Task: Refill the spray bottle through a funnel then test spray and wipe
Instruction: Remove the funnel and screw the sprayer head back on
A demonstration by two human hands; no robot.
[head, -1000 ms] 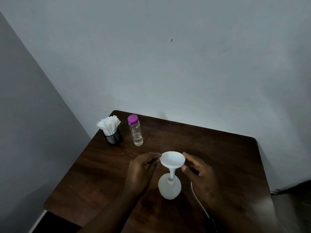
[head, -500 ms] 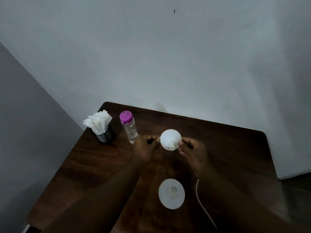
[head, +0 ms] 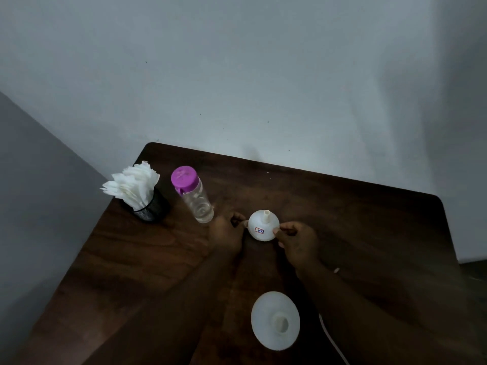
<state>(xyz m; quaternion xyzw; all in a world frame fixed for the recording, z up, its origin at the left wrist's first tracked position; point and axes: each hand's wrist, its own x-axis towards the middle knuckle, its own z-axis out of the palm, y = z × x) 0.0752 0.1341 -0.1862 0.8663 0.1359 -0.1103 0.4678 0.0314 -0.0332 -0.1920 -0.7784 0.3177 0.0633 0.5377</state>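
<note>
**A:** What are the hands doing?

**B:** Both pinch the white funnel at mid-frame. The left hand holds its left rim and the right hand holds its right rim, fingers curled. The spout points up. I cannot tell whether the rim touches the surface.

**A:** And the spray bottle?

**B:** The spray bottle is at bottom centre between the forearms, white, with its neck open, well apart from the funnel. A white cable runs just to its right.

**A:** Further out?

**B:** Left of the left hand stands a clear bottle with a purple cap. Left of that, a black mesh holder is stuffed with white napkins.

**A:** The room?

**B:** It is dim. The surface is dark brown wood with rounded corners, set into a corner of pale grey walls.

**A:** Any writing?

**B:** The funnel carries one small sticker with a red border and blue marks, too small to read.
</note>
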